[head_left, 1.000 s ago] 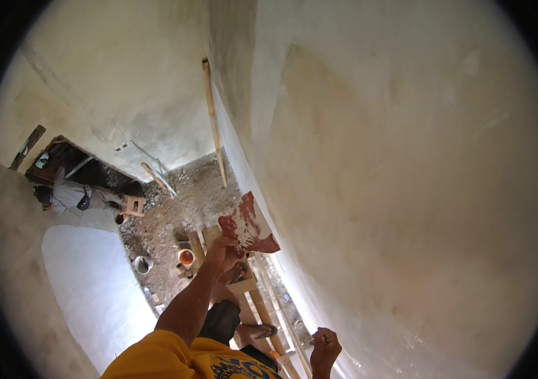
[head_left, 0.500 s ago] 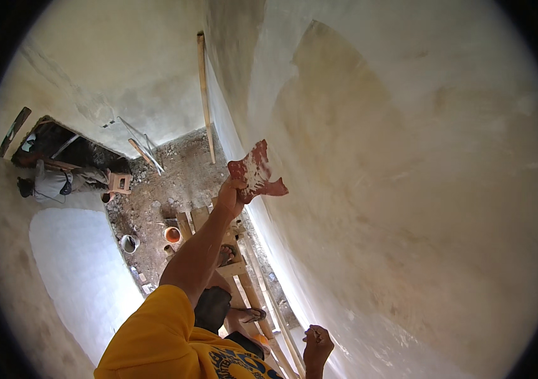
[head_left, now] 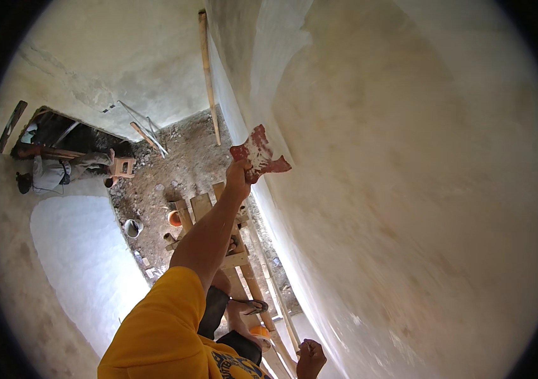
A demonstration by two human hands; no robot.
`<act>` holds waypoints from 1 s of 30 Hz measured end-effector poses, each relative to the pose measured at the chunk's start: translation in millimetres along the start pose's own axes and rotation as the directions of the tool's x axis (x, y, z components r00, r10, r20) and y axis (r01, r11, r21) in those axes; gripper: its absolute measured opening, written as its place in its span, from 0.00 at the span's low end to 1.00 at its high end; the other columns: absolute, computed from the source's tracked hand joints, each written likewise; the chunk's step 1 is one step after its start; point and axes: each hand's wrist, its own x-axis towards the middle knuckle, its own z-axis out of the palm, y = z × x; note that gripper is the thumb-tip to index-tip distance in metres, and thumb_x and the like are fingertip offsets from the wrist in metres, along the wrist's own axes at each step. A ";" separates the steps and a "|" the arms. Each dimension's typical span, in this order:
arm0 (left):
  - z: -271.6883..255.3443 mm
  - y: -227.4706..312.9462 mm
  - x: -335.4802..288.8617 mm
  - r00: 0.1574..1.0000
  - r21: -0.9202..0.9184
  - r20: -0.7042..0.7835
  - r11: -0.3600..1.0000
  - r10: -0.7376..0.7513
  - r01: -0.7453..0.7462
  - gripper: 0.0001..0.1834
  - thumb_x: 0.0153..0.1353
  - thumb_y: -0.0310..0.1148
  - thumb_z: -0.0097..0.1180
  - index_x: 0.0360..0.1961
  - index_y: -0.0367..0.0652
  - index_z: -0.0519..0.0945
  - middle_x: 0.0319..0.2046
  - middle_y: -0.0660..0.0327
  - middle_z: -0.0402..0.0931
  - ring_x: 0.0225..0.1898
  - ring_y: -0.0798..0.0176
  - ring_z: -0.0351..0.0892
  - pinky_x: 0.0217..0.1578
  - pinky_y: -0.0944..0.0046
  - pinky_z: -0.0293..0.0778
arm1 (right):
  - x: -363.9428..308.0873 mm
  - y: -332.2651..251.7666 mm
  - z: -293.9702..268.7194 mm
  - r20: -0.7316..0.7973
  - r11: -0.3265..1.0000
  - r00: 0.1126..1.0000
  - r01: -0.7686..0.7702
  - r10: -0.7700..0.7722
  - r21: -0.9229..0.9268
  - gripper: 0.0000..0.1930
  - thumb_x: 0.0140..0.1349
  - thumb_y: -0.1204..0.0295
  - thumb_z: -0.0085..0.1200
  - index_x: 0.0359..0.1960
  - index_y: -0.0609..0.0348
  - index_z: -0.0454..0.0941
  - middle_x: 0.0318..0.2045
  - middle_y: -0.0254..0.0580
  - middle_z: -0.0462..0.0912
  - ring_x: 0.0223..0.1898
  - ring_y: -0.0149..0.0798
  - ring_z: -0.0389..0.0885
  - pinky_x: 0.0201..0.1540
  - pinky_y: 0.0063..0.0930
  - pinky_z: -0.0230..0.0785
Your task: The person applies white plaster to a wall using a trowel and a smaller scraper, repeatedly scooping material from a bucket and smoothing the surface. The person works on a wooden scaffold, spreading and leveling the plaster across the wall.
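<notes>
Wall of smooth beige-grey plaster [head_left: 395, 202] fills the view from 12 round to 5 o'clock. A platform of pale brown timber planks [head_left: 201, 206] slants below centre, toward 7 o'clock. A flat red-brown sheet [head_left: 258, 156] with scooped edges and whitish smears, its material uncertain, is near the middle; about as long as broad, it shows no clear long axis. Its free edge, running 11 to 5 o'clock, faces the wall; contact cannot be told. The nearer left hand [head_left: 239, 172] grasps it, the sheet toward 2 o'clock. From the right hand [head_left: 310, 359], well apart, it lies between 11 and 12; those fingers are curled, around what I cannot tell.
</notes>
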 end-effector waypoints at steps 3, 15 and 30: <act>-8.5 -3.3 16.5 0.999 0.054 -0.031 0.999 0.010 -0.009 0.18 0.52 0.20 0.50 0.46 0.37 0.76 0.41 0.57 0.80 0.37 0.54 0.85 0.34 0.56 0.85 | -0.4 -10.0 3.8 -0.013 0.993 0.994 -0.112 0.113 0.041 0.10 0.68 0.71 0.56 0.45 0.64 0.84 0.34 0.45 0.87 0.29 0.37 0.84 0.36 0.32 0.77; 7.0 -0.2 45.2 0.979 0.161 -0.143 0.973 -0.144 0.167 0.09 0.58 0.21 0.56 0.41 0.39 0.78 0.37 0.56 0.82 0.35 0.55 0.87 0.37 0.58 0.89 | -3.8 10.8 33.2 0.026 0.988 0.987 -0.157 0.157 0.003 0.09 0.69 0.72 0.55 0.43 0.62 0.84 0.35 0.43 0.87 0.28 0.34 0.83 0.35 0.29 0.76; 69.9 35.8 20.6 0.998 0.147 0.061 0.989 -0.012 0.003 0.08 0.58 0.18 0.58 0.39 0.36 0.81 0.37 0.54 0.84 0.33 0.54 0.88 0.36 0.58 0.89 | 10.4 5.1 33.3 -0.018 0.997 0.998 -0.056 0.056 0.048 0.11 0.68 0.72 0.56 0.45 0.65 0.84 0.35 0.45 0.87 0.29 0.36 0.84 0.34 0.30 0.78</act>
